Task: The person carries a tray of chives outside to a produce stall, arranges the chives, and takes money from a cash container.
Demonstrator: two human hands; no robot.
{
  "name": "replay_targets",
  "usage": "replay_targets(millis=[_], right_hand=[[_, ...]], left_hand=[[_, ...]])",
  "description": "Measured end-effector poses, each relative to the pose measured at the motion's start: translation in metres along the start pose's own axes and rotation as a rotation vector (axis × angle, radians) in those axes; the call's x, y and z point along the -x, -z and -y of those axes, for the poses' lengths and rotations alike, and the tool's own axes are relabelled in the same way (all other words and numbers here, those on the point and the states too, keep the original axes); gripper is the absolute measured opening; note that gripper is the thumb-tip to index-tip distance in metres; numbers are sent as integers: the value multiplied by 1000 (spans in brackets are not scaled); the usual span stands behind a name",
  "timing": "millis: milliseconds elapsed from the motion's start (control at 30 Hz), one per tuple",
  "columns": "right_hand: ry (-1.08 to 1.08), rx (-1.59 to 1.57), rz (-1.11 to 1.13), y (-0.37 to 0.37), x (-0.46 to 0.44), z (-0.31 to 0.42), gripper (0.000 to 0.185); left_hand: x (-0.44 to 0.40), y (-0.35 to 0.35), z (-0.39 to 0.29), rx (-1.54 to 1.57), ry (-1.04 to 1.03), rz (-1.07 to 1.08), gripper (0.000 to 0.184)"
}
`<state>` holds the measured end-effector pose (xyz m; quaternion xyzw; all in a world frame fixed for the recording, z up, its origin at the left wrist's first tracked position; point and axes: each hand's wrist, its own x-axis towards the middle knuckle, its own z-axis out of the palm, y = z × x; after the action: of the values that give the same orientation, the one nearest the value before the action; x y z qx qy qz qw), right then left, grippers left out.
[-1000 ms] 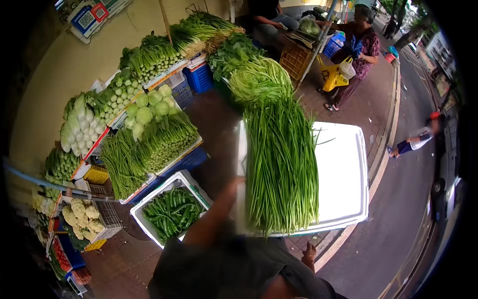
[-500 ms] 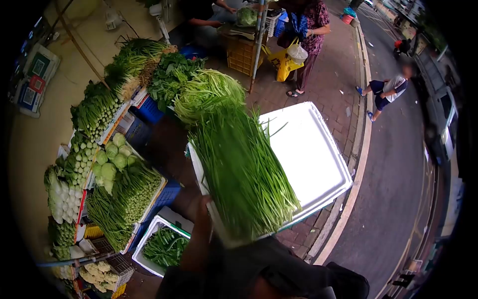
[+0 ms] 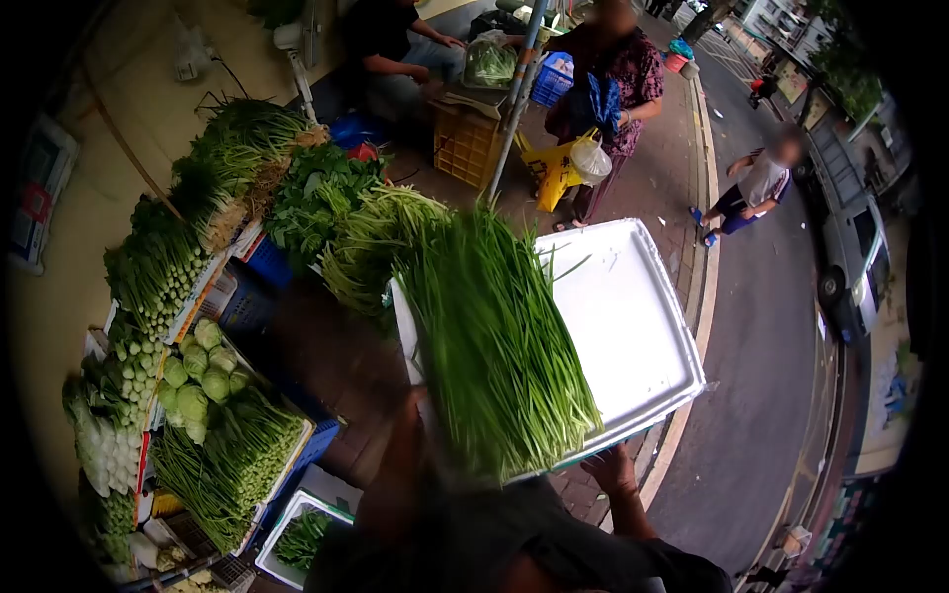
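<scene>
A white foam tray (image 3: 623, 336) is in front of me, tilted in view. A thick layer of long green Chinese chives (image 3: 494, 346) fills its left part, with pale stem ends towards me. The right part shows bare white foam. My left hand (image 3: 407, 420), dim and partly hidden, grips the tray's near left side. Below the near right edge is my right hand (image 3: 615, 471), its fingers apart and close to the rim. I cannot tell whether they touch it.
Cabbages (image 3: 203, 371), long beans (image 3: 237, 455) and leafy bunches (image 3: 242, 148) are stacked along the left. Green peppers (image 3: 301, 539) lie in a foam box below. A metal pole (image 3: 519, 94) stands ahead, beside a person with a yellow bag (image 3: 554, 173). A road (image 3: 751, 366) runs on the right.
My right hand has come into view below the tray's near right edge. The tray has shifted slightly in view, and the vegetable stand has slid left. The chives still lie in the tray.
</scene>
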<state>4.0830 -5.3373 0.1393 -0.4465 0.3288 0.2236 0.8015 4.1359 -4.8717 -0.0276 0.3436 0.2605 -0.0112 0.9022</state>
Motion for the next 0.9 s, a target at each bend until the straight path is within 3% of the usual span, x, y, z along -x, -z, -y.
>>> replay_targets(millis=[67,133,200,233,267,300,333,433,567,600,733,900], right_hand=[[188,-174,160,-78,-5,42,74],[289,-345,257,-110,-16,52,78],[296,-486,307,-124,-35,65,83],[302,-493,313,-136,-40,73,83],[307,-503,315,-149,-41,80,83],[311,-516,311,-154,-41,84,83],[215,-627,316,-141,-57,81,85],[298,-446,278,-142,-82,91,88],[202,-373,184,-116,-127,74,67],[186,-436,152,-120,-125,78,53],[152,-388,142,-110,-134,76,44],[145,-307,87,-100,-127,79,47]], left_hand=[[31,-76,-62,-115,-62,-134,32],[-29,-11,-35,27,169,166,35],[18,-110,-117,-119,49,97,35],[12,-106,-121,-94,55,254,34],[-7,-83,-92,-80,8,62,44],[-10,-77,-83,-82,-3,0,44],[-6,-82,-88,-79,-10,-24,44],[0,-101,-104,-77,-32,-64,44],[9,-120,-121,-83,-66,-100,44],[11,-126,-125,-83,-70,-105,44],[11,-140,-129,-79,-88,-120,44],[34,-175,-141,-74,-126,-170,44]])
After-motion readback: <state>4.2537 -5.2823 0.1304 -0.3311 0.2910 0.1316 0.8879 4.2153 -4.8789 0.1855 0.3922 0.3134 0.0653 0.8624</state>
